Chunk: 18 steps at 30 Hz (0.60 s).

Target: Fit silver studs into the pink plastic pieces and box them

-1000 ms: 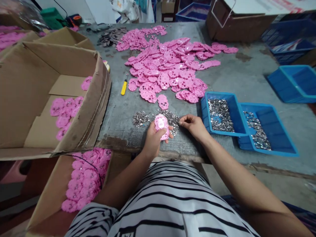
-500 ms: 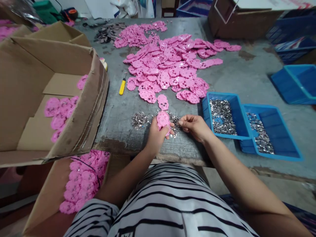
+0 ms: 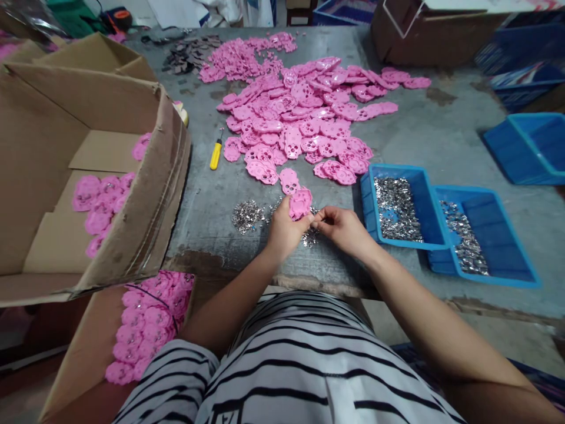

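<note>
My left hand point(image 3: 285, 229) grips a pink plastic part point(image 3: 301, 204) with a scalloped rim, tilted over the table. Against the part's lower right edge, the fingertips of my right hand point(image 3: 338, 227) are pinched together; whatever they hold is too small to make out. Another pink part with holes point(image 3: 289, 181) lies just beyond. Small shiny metal pieces point(image 3: 310, 237) are scattered under my hands, partly hidden by them. A second little heap of metal pieces point(image 3: 248, 216) lies to the left.
A large heap of pink parts point(image 3: 304, 112) covers the middle of the table. Blue bins point(image 3: 435, 246) with metal pieces stand at right. A yellow-handled screwdriver point(image 3: 215, 155) lies at left, near an open cardboard box point(image 3: 132, 235). Below it, another box holds pink parts point(image 3: 145, 324).
My left hand has turned and tilted the pink part, shifting it slightly right. My right hand has moved left, from beside the part to its edge.
</note>
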Motion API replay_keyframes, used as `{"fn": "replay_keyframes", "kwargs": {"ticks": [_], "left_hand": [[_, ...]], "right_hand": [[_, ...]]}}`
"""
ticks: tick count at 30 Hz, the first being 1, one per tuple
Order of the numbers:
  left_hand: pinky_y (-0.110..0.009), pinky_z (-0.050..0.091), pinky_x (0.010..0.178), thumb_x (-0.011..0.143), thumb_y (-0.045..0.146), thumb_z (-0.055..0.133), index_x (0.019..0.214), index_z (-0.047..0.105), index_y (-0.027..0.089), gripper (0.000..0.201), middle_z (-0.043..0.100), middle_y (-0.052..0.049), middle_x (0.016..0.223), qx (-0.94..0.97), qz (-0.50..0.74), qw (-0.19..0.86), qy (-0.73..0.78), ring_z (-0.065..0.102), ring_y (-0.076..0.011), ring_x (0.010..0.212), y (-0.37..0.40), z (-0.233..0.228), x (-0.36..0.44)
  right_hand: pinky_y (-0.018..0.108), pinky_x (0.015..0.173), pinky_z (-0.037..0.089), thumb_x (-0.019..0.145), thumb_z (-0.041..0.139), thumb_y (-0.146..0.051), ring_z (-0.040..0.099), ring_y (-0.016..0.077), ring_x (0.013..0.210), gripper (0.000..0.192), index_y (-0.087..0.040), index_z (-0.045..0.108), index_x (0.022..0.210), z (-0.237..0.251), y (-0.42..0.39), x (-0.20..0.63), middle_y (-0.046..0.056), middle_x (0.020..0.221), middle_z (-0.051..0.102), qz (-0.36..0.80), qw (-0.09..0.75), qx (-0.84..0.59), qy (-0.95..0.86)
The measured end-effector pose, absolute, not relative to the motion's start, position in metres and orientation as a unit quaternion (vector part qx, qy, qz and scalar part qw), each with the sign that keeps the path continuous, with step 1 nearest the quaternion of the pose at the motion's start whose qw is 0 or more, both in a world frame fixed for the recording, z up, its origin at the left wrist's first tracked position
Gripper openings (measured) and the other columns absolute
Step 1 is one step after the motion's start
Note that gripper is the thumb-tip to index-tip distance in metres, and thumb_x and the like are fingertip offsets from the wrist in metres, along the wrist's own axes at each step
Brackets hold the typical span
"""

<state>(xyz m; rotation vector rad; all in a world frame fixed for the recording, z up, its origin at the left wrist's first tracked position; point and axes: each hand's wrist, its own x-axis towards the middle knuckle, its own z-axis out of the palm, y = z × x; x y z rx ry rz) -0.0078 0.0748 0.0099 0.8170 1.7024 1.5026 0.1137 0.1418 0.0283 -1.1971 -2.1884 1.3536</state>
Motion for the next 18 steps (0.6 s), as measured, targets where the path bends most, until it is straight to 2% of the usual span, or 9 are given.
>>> {"fn": "replay_keyframes", "kwargs": {"ticks": [5,9,12,15,18], "left_hand": [[-0.018,0.032,0.041,0.058,0.022,0.076,0.082,0.052,0.018,0.035,0.06,0.003,0.068,0.208,0.658,0.461,0.558,0.053,-0.0071,0.048,0.073,0.014,-0.006],[-0.018,0.03,0.038,0.053,0.025,0.078,0.081,0.051,0.017,0.039,0.06,0.003,0.069,0.175,0.676,0.499,0.514,0.055,-0.0076,0.048,0.069,0.021,-0.009],[-0.018,0.031,0.038,0.053,0.027,0.079,0.082,0.051,0.017,0.041,0.06,0.003,0.067,0.171,0.668,0.545,0.477,0.055,-0.0076,0.048,0.066,0.025,-0.011],[-0.017,0.031,0.037,0.053,0.028,0.08,0.083,0.05,0.017,0.044,0.059,0.004,0.067,0.172,0.664,0.566,0.458,0.055,-0.007,0.047,0.065,0.025,-0.009],[-0.017,0.031,0.036,0.052,0.026,0.08,0.084,0.05,0.018,0.045,0.058,0.006,0.065,0.172,0.678,0.543,0.465,0.054,-0.0069,0.046,0.064,0.024,-0.005]], "right_hand": [[0.025,0.061,0.038,0.071,0.058,-0.018,0.052,0.0126,0.059,0.007,-0.019,0.061,0.065,0.028,0.14,0.117,0.0,0.064,0.064,0.429,0.168,-0.405,-0.79],[0.026,0.061,0.04,0.07,0.059,-0.017,0.052,0.0125,0.06,0.004,-0.018,0.063,0.07,0.023,0.138,0.119,0.001,0.069,0.066,0.43,0.211,-0.403,-0.78],[0.028,0.062,0.043,0.076,0.062,-0.028,0.054,0.0136,0.064,0.013,-0.019,0.068,0.082,0.021,0.136,0.119,0.002,0.078,0.068,0.478,0.28,-0.391,-0.735],[0.032,0.073,0.046,0.079,0.064,-0.035,0.058,0.0166,0.076,0.017,-0.021,0.071,0.085,0.023,0.135,0.117,0.004,0.082,0.068,0.506,0.313,-0.352,-0.722],[0.036,0.079,0.047,0.077,0.068,-0.035,0.06,0.0182,0.082,0.014,-0.022,0.073,0.082,0.024,0.134,0.117,0.004,0.083,0.067,0.508,0.317,-0.323,-0.733]]}}
